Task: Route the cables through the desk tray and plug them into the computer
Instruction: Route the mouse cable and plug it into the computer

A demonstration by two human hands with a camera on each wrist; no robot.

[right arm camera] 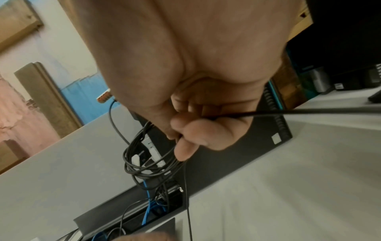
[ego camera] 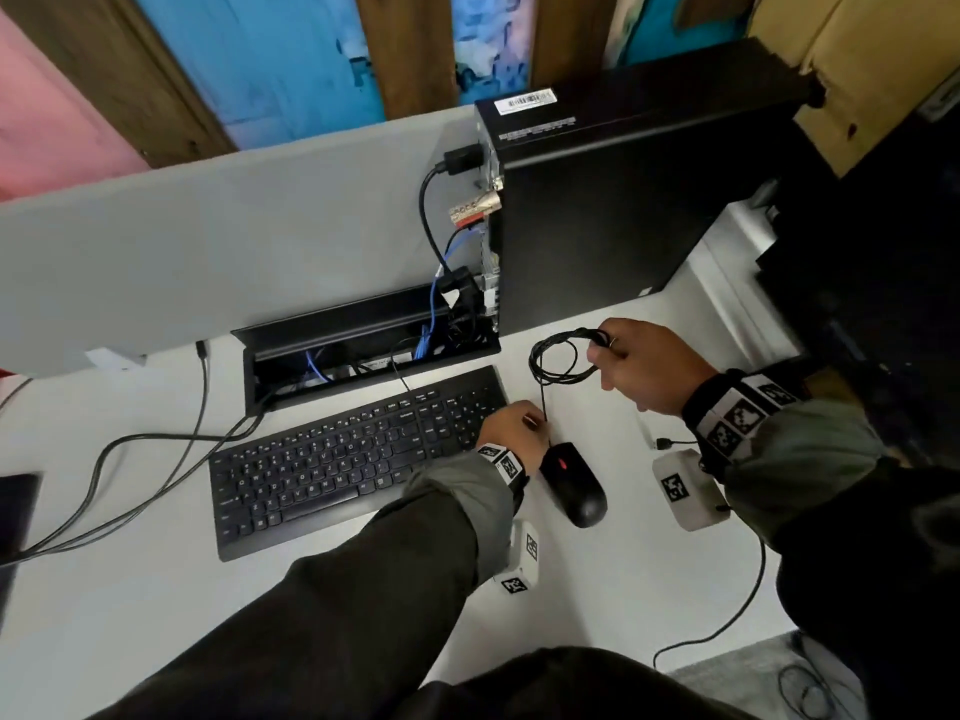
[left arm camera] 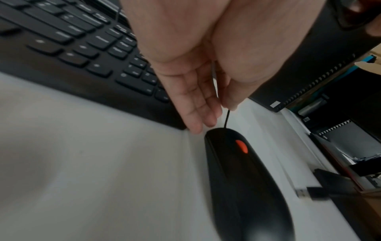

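Head view: mouse cable coil [ego camera: 563, 356] gripped in right hand [ego camera: 647, 368], raised off the desk [ego camera: 130, 589] in front of the computer [ego camera: 623, 200]. Left hand [ego camera: 514, 423] pinching the same cable just above the mouse [ego camera: 571, 483], other fingers straight; mouse flat on desk, just right of the keyboard [ego camera: 358, 449]. Desk tray [ego camera: 363, 345] open, left of the computer base, already holding blue and black cables that run up to the computer's rear ports. Thin keyboard lead running into the tray, far end hidden, so plugged or not cannot be told. Mouse cable not routed yet, its plug not visible. Loose USB plug [ego camera: 663, 443] lying right of the mouse, unconnected. Judged early-to-mid: uncoil, feed through tray, plug in remaining.
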